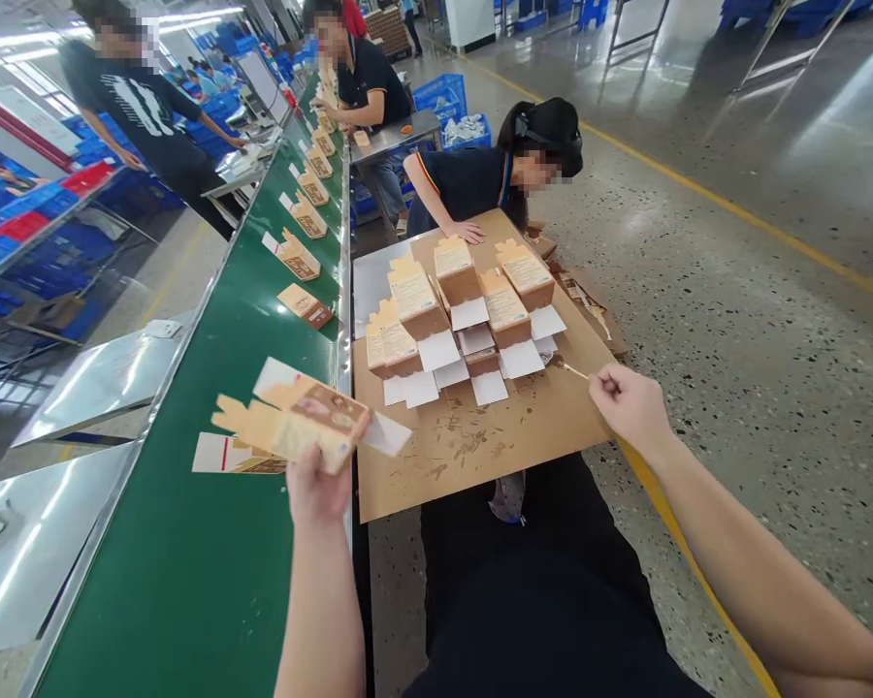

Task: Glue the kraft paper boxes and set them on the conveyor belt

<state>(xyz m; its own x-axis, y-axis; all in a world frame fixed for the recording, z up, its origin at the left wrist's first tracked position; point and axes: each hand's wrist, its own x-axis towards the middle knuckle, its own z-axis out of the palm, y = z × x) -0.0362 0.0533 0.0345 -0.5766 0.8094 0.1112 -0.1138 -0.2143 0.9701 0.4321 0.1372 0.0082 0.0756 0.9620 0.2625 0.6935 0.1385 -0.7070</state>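
My left hand is closed around a small brown and cream carton with its end flaps standing open. It holds this carton over the near part of the green conveyor belt, where another carton lies partly hidden behind it. My right hand pinches a thin cotton swab over the right edge of a cardboard sheet. Several similar cartons are piled on that sheet, their white flaps pointing toward me. Brown marks and bits are scattered on the bare cardboard.
More cartons stand in a row along the belt. A co-worker leans at the far side of the cardboard, one hand on it. Two other people work farther up the line. Blue crates stand behind them.
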